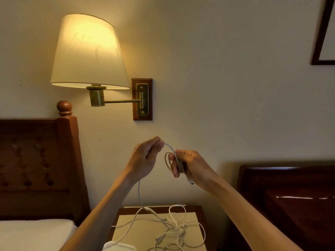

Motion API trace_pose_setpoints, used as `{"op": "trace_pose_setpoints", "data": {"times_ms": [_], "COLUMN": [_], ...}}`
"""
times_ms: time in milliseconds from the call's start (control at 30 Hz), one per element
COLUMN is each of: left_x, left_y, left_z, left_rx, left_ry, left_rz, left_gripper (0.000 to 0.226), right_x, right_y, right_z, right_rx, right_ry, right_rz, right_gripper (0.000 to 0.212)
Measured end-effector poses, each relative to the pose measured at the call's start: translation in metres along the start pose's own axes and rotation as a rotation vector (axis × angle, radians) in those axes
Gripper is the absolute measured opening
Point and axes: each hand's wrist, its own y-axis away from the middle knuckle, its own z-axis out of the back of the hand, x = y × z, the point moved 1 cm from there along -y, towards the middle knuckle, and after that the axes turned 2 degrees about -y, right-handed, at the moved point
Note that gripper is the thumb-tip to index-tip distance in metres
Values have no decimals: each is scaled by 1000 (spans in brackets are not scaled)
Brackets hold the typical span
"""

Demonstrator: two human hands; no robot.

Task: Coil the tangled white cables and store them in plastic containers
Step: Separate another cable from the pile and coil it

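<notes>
The right hand (pixel 188 165) holds a small upright coil (pixel 171 161) in curled fingers; the left hand (pixel 146 156), just beside it, pinches the cable's (pixel 139 192) free run, which probably trails down to the tangle (pixel 174 230) on the bench (pixel 126 230).

Head view, facing wall, above nightstand (pixel 199 208).

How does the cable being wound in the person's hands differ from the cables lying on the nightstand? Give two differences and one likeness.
The cable in the hands forms small neat loops around the right hand, fed by the left hand; the cables on the nightstand sprawl in a loose tangle. The first is held up in the air; the others lie on the top. Both are thin and white.
</notes>
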Motion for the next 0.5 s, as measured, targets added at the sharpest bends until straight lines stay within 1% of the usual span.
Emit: {"op": "trace_pose_setpoints", "data": {"times_ms": [133,200,300,400,500], "left_x": [27,43,68,84,96], "left_y": [2,10,26,42,63], "left_z": [-10,-21,-36,-42,-46], "left_rx": [-2,10,-20,-53,-39], "left_ry": [13,45,106,73,33], "left_rz": [72,94,157,214,284], "left_gripper": [28,27,34,44,52], "right_x": [6,7,1,-5,-1], "right_y": [-2,-4,-4,-1,-5], "right_z": [2,2,1,4,15], "right_rx": [-16,-17,0,15,-5], "right_ry": [-45,-112,-306,-480,-685], "right_rz": [-13,-44,-104,-148,-130], "right_gripper": [38,37,35,34,32]}}
